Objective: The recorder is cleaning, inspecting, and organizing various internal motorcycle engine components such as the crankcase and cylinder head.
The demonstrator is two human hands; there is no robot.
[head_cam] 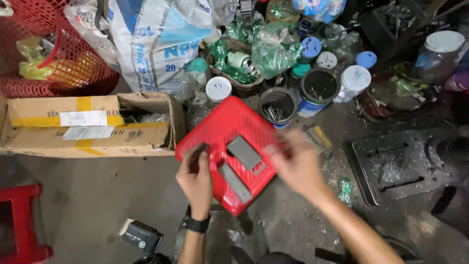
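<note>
Here, both hands (195,178) grip red stool (229,132) edges.

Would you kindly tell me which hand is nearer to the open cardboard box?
Left. The left hand grips the red tray's near edge beside the cardboard box; the right hand lies beyond the tray, farther away.

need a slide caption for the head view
Left hand and right hand on a red plastic stool bearing two grey metal bars, among jars and boxes.
</note>
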